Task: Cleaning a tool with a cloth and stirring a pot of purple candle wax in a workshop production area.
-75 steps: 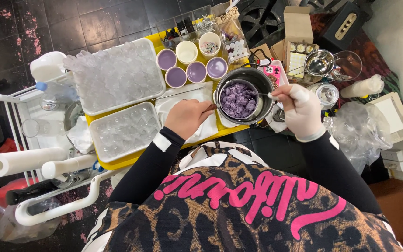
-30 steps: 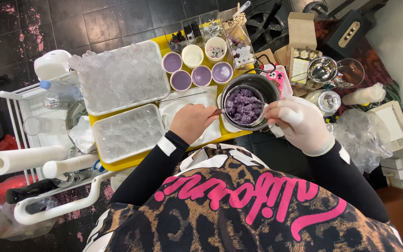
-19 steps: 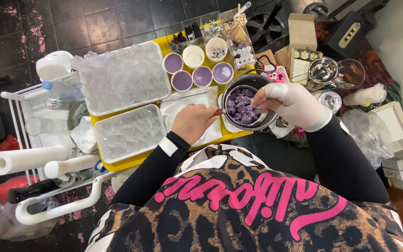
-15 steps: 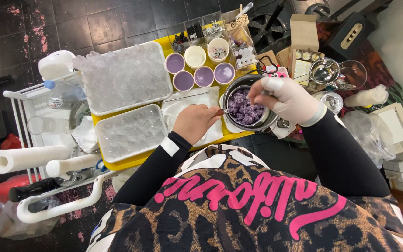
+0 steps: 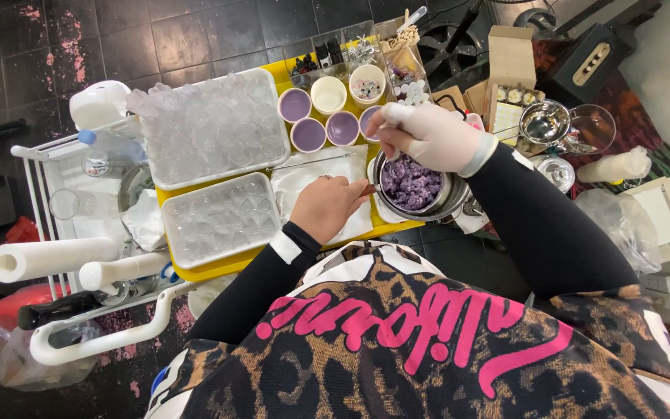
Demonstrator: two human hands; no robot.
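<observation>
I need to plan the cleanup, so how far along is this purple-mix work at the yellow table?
Done: three small cups already hold purple mix. In hand: the metal pot is full of purple lumps; the bare left hand sits at its rim, and the gloved right hand hovers over it. Left: both trays of clear moulds look unfilled, and one cup shows cream, not purple.
</observation>
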